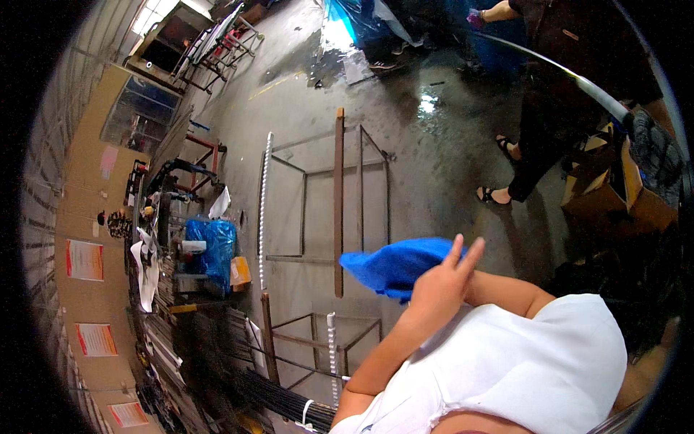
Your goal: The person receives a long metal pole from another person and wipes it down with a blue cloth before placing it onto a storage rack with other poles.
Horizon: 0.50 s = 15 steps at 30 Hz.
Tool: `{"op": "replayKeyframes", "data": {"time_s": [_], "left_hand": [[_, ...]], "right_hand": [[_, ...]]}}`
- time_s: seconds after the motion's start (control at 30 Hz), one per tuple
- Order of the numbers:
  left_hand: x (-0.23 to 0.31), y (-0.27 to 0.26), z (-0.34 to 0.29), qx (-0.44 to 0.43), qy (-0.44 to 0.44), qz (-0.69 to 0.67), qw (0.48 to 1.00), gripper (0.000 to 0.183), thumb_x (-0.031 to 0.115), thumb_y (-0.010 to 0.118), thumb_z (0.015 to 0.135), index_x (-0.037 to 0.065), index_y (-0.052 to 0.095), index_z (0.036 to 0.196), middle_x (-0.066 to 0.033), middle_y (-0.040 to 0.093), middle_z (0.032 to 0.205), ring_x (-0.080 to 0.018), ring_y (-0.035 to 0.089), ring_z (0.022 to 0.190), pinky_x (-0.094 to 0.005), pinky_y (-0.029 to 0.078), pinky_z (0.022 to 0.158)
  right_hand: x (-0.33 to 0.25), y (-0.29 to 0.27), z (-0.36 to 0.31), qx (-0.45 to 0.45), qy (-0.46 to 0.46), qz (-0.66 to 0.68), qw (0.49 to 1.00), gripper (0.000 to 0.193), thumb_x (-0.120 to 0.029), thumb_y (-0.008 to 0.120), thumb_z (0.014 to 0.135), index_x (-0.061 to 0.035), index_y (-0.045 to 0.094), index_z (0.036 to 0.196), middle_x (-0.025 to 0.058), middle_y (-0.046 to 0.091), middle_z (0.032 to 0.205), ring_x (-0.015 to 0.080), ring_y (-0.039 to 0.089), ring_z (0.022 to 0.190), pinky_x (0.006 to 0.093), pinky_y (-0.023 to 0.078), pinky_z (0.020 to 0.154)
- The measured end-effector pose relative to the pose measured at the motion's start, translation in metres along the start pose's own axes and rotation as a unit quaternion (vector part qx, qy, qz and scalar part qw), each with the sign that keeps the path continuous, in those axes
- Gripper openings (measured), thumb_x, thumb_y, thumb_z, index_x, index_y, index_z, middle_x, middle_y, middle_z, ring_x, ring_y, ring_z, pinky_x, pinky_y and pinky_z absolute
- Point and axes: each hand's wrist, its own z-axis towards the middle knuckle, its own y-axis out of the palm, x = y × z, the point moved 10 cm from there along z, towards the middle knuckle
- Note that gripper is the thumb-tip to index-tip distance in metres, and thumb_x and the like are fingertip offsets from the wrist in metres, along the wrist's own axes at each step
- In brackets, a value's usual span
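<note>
My left hand (437, 291) is raised in front of my body, two fingers stretched out and apart. Just beyond it is a bright blue cloth item (396, 264) with a pointed left end; its exact kind does not show. My left hand overlaps the blue cloth's near edge, and whether it touches it I cannot tell. My right forearm (506, 289) passes behind my left hand toward the cloth. Behind the left hand and the cloth my right hand is hidden, so its fingers do not show.
Metal frames with a brown bar (339, 202) and a white-wrapped bar (266, 210) stand ahead. At left, blue plastic (217, 249) and a small box (240, 272) sit by a cluttered bench. Dark rods (282, 396) lie low. A person in sandals (499, 194) stands right, near cardboard boxes (614, 184).
</note>
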Motion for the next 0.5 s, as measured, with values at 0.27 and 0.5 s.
{"op": "replayKeyframes", "data": {"time_s": [0.27, 0.5], "left_hand": [[-0.03, -0.027, -0.003, 0.191, 0.051, -0.174, 0.965, 0.028, 0.016, 0.058, 0.083, 0.004, 0.058, 0.109, -0.0128, 0.055, 0.116, -0.0245, 0.055, 0.098, -0.033, 0.043, 0.084], [-0.014, 0.022, 0.116, -0.002, 0.05, -0.788, 0.614, 0.065, 0.048, 0.042, 0.088, 0.007, 0.027, 0.135, -0.0121, 0.034, 0.137, -0.0242, 0.033, 0.126, -0.0358, 0.028, 0.104]], "right_hand": [[-0.065, -0.039, -0.043, 0.027, -0.195, -0.438, 0.877, 0.043, -0.037, 0.049, 0.084, -0.0059, 0.048, 0.114, 0.0142, 0.051, 0.114, 0.0223, 0.046, 0.11, 0.0376, 0.035, 0.094], [-0.089, -0.002, -0.072, 0.126, -0.286, -0.793, 0.523, 0.046, -0.036, 0.048, 0.087, -0.0069, 0.046, 0.122, 0.0158, 0.052, 0.115, 0.0254, 0.046, 0.112, 0.0392, 0.032, 0.098]]}}
